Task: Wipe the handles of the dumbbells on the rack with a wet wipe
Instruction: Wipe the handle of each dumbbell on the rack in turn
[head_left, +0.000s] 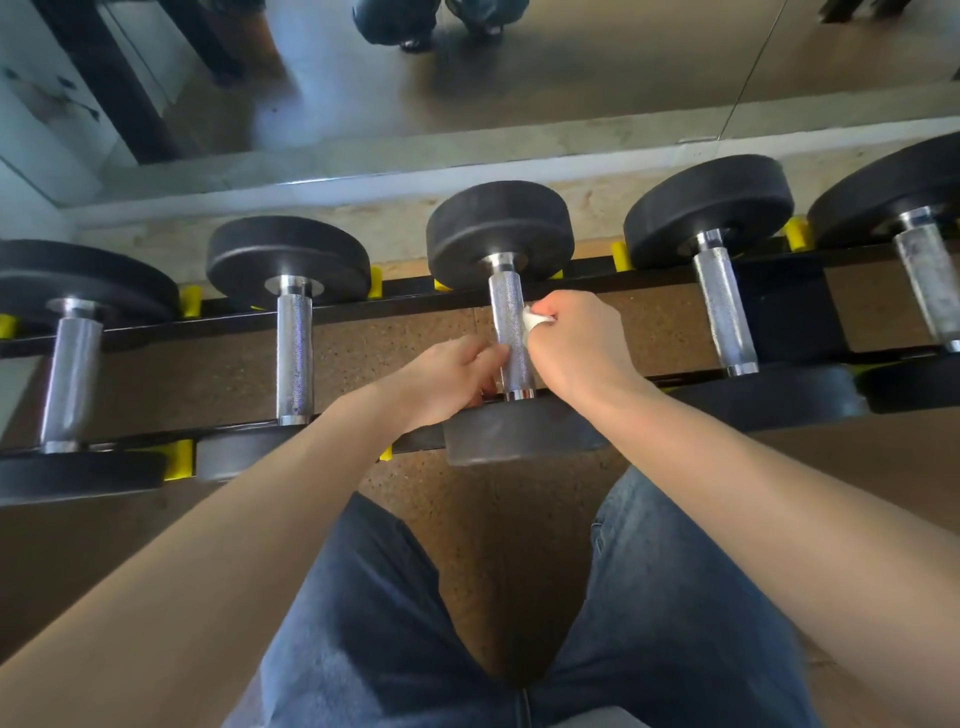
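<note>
**Wiping the middle handle**

Take the middle dumbbell's handle (511, 332) as your landmark; everything here sits around it. Your right hand (576, 343) is just to the right of that handle, fingers curled and pinching a small white wet wipe (535, 319), which touches the handle's right side about halfway along. You seem to have bunched the wipe into a wad so it can be pressed hard against the knurled metal rather than sliding loose.

Your left hand (449, 376) is on the other side of the handle, near its lower end. Its fingers are curled toward the bar and touch it; whether they wrap fully round it cannot be told, since the bar hides the fingertips. The likely reason for that hold is to steady the dumbbell, or turn it, so the wipe reaches all the way round.

The dumbbell lies across the two black rails of the rack (649, 283), its far weight (498, 228) beyond the handle and its near weight (519, 431) below your wrists. Two more handles lie to the left of the landmark and two to the right, all untouched by your hands. Yellow stops (621, 255) sit on the rails between the weights. Which handles are already clean cannot be judged.
</note>
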